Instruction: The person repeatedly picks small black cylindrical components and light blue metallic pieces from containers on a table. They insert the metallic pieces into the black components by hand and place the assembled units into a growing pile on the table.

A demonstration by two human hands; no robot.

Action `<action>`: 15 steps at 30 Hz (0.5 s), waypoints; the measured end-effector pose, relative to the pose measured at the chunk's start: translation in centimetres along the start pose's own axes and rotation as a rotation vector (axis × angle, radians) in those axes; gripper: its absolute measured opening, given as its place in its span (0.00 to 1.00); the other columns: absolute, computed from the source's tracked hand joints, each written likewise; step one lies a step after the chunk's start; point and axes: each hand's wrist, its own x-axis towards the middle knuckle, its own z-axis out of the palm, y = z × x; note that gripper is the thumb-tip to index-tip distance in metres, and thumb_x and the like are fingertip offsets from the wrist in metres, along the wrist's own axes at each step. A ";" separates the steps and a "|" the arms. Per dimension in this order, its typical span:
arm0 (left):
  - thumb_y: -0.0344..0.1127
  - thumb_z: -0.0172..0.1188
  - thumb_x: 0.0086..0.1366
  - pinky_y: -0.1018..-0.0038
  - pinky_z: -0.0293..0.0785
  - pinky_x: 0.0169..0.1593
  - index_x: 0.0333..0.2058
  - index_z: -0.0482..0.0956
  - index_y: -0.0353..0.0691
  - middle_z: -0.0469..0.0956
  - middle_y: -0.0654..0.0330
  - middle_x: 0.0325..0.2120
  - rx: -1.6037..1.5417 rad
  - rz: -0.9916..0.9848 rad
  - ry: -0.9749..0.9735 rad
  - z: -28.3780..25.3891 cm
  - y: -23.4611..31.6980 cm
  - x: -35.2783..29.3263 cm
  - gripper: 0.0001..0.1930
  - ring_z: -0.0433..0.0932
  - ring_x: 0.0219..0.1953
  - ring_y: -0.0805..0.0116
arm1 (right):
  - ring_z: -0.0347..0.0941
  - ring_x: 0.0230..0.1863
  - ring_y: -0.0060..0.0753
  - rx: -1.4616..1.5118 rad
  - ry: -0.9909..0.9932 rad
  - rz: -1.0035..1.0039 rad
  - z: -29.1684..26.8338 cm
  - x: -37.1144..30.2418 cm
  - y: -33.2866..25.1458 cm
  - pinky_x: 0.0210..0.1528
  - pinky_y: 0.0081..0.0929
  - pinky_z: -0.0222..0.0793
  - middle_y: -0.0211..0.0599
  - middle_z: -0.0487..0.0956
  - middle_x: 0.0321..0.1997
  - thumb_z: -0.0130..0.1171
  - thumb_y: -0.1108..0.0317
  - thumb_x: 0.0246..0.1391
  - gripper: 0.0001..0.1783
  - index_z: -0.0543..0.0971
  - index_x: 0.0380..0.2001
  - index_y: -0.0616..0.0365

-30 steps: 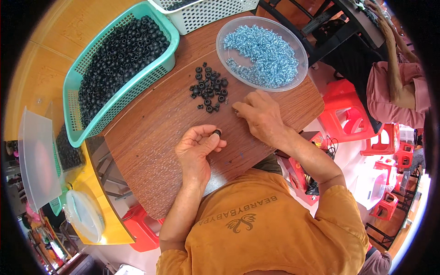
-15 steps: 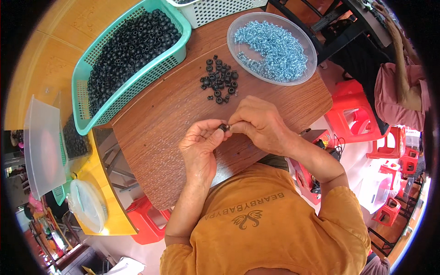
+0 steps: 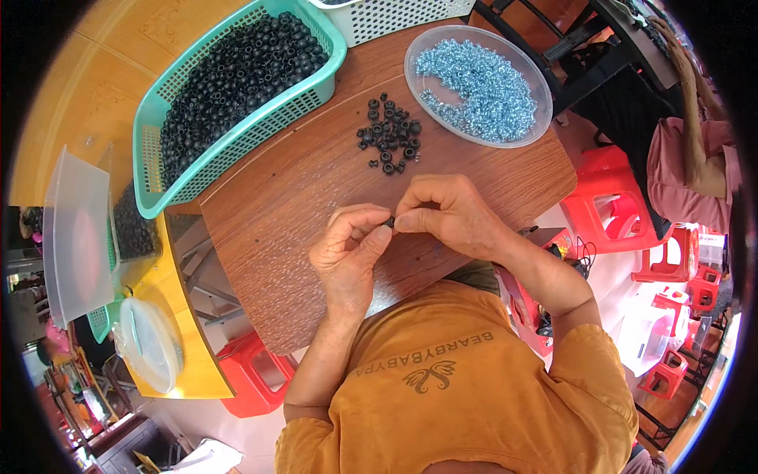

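Observation:
Over the brown wooden table (image 3: pixel 268 245), my two hands meet at the fingertips. A small black hollow part (image 3: pixel 390 222) is pinched between thumb and fingers of my left hand (image 3: pixel 346 251). From the other side, the closed thumb and forefinger of my right hand (image 3: pixel 452 215) press against it; anything else between them is too small to make out. Beyond the hands lies a loose pile of small black ring-like parts (image 3: pixel 388 136). To its right stands a round clear plastic bowl (image 3: pixel 430 84) of tiny light-blue translucent pieces (image 3: pixel 497 99).
A teal perforated basket (image 3: pixel 260 125) full of black parts stands at the far left, a white perforated basket (image 3: pixel 403 24) beside it. On the yellow table at left are clear containers and a round lid (image 3: pixel 150 347). Red stools (image 3: pixel 612 205) and a person in pink (image 3: pixel 691 162) are at right.
The whole view has shifted slightly, so the table and baskets sit a little farther right. My fingertips have drawn closer round the black part, which now shows less.

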 end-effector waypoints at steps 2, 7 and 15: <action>0.17 0.60 0.52 0.83 0.70 0.37 0.33 0.78 0.32 0.74 0.61 0.35 0.020 0.018 -0.019 -0.1 0.0 -0.1 0.08 0.72 0.32 0.78 | 0.69 0.28 0.19 0.049 -0.015 0.068 0.1 0.0 0.0 0.30 0.19 0.65 0.30 0.76 0.23 0.62 0.72 0.44 0.05 0.78 0.23 0.64; 0.17 0.59 0.53 0.82 0.71 0.37 0.33 0.78 0.32 0.75 0.60 0.34 -0.033 0.000 -0.016 -0.3 0.0 -0.1 0.08 0.73 0.32 0.77 | 0.68 0.25 0.16 0.138 -0.021 0.118 0.2 0.4 0.3 0.27 0.17 0.64 0.29 0.77 0.22 0.64 0.71 0.44 0.07 0.78 0.21 0.63; 0.19 0.62 0.51 0.75 0.74 0.38 0.34 0.75 0.30 0.77 0.53 0.32 -0.316 -0.166 -0.005 -0.4 -0.2 0.1 0.10 0.76 0.31 0.68 | 0.66 0.21 0.15 0.303 -0.058 0.224 0.8 0.7 0.8 0.22 0.16 0.60 0.30 0.76 0.17 0.65 0.63 0.44 0.14 0.79 0.17 0.63</action>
